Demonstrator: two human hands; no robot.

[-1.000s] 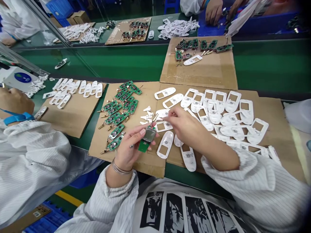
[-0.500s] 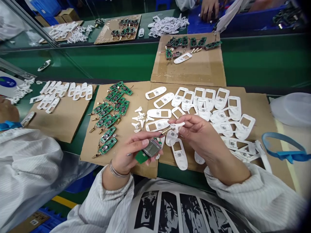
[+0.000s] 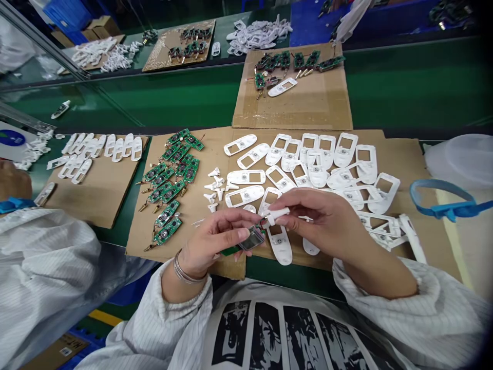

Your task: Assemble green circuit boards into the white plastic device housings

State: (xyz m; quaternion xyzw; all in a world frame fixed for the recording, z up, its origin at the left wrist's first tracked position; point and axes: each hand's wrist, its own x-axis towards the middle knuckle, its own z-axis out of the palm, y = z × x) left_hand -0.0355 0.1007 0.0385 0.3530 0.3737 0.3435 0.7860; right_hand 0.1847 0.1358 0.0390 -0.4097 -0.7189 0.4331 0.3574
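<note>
1. Pinching circuit board (image 3: 252, 240) between left hand (image 3: 208, 244) thumb and fingers, board jutting past the fingertips.
2. Gripping white cap (image 3: 276, 216) in right hand (image 3: 327, 221) fingers, cap meeting the board's end.
3. Hovering above white shells (image 3: 281, 246) just beneath the fingers.

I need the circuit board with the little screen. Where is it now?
Head view, low centre: the circuit board sits in the left hand, close to the white piece held by the right hand.
</note>
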